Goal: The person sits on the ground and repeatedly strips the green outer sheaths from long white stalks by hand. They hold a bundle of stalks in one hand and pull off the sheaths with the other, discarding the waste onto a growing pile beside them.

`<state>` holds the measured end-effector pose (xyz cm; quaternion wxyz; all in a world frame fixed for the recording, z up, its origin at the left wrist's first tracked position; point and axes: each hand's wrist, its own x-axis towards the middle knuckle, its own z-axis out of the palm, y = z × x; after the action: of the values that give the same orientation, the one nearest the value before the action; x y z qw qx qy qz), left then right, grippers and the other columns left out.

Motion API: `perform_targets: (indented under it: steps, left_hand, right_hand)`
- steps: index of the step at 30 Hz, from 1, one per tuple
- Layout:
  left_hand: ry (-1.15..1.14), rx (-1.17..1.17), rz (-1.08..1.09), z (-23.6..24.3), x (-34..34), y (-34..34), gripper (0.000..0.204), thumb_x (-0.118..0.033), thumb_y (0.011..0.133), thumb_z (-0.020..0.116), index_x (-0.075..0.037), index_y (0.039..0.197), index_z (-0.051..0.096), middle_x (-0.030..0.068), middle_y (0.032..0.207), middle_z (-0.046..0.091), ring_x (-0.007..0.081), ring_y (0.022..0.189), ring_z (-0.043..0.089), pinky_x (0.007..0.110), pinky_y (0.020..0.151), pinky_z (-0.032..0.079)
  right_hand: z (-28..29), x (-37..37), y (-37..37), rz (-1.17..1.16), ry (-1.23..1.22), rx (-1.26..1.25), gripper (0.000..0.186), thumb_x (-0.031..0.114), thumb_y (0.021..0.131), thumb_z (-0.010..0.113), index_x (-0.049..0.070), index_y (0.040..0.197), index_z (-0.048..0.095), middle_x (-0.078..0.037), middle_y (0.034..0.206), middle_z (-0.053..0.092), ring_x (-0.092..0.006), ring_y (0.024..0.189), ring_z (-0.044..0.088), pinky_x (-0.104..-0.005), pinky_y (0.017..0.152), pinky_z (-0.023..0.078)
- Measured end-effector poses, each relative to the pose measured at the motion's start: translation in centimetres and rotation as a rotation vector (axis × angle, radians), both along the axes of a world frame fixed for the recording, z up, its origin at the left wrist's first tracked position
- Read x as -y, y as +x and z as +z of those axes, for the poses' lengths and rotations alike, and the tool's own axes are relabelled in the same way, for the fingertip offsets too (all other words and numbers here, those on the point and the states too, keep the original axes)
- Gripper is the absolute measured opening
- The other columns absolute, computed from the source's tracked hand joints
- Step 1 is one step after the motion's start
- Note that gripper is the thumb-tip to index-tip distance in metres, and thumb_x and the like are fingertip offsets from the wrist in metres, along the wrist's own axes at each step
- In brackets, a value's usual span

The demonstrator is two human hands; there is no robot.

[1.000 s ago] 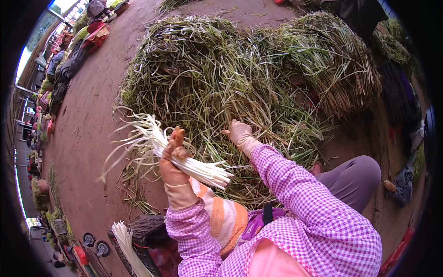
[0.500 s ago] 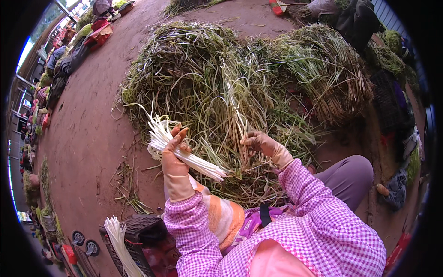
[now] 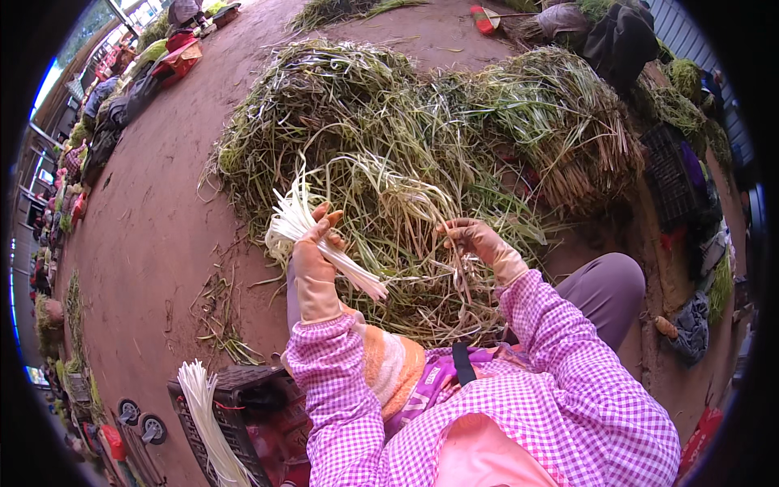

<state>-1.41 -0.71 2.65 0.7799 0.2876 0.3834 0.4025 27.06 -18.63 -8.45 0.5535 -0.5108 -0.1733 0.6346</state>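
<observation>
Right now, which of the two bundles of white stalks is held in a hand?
The upper bundle of white stalks, gripped in the left hand. The other bundle, lower at the black crate, has no visible hand on it.

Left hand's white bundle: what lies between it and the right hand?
The head view shows part of the heap of loose stalks between them.

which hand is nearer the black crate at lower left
Left: the left hand is above-right of the crate in the picture; the right hand is farther right, over the heap.
</observation>
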Motion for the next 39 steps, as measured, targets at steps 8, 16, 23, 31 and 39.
perform_targets:
  steps: [8, 16, 23, 31, 39]
  left_hand:
    - [0.016, 0.11, 0.084, 1.4, -0.7, -1.0, 0.031, -0.003, 0.094, 0.054, -0.002, 0.124, 0.055, 0.0148, 0.101, 0.07, 0.0103, 0.058, 0.061, 0.022, 0.052, 0.053]
    - [-0.04, 0.194, 0.071, 0.5, -1.7, -0.8, 0.035, -0.003, 0.091, 0.059, -0.005, 0.126, 0.055, 0.016, 0.103, 0.07, 0.0107, 0.059, 0.063, 0.024, 0.052, 0.054]
    - [-0.076, 0.21, 0.111, 0.7, -2.3, -1.1, 0.033, -0.003, 0.092, 0.057, -0.002, 0.125, 0.054, 0.0172, 0.1, 0.07, 0.0109, 0.059, 0.063, 0.024, 0.052, 0.055]
    - [0.04, -0.171, 0.018, 0.7, 0.3, 0.5, 0.026, -0.02, 0.095, 0.063, -0.001, 0.112, 0.066, 0.0054, 0.073, 0.062, 0.0086, 0.053, 0.054, 0.022, 0.048, 0.051]
    - [0.04, -0.222, -0.126, -3.1, 2.1, 4.0, 0.03, -0.011, 0.085, 0.074, -0.003, 0.113, 0.067, 0.0074, 0.086, 0.07, 0.0111, 0.052, 0.056, 0.025, 0.046, 0.049]
  right_hand:
    - [0.0, -0.9, -1.0, 0.032, -0.382, 1.553, 0.042, 0.014, 0.095, 0.059, 0.007, 0.135, 0.05, -0.011, 0.115, 0.067, -0.0132, 0.071, 0.066, -0.0247, 0.058, 0.058]
    - [-7.3, -16.5, -6.6, -0.027, -0.261, 0.161, 0.066, -0.001, 0.092, 0.056, 0.009, 0.15, 0.026, -0.014, 0.134, 0.053, -0.0221, 0.091, 0.067, -0.0346, 0.074, 0.058]
    - [-1.7, -16.1, -8.5, -0.06, 0.117, 0.448, 0.024, 0.018, 0.096, 0.06, 0.009, 0.116, 0.068, -0.006, 0.094, 0.072, -0.0063, 0.065, 0.063, -0.02, 0.051, 0.054]
    - [8.1, -11.6, -7.7, 0.21, -0.167, 0.494, 0.022, 0.018, 0.098, 0.058, 0.006, 0.113, 0.068, -0.004, 0.076, 0.069, -0.0068, 0.052, 0.057, -0.0218, 0.047, 0.049]
    - [6.3, -3.8, -10.1, 0.231, -0.062, 0.694, 0.022, 0.021, 0.095, 0.064, 0.009, 0.111, 0.071, -0.003, 0.076, 0.071, -0.0059, 0.063, 0.063, -0.022, 0.05, 0.05]
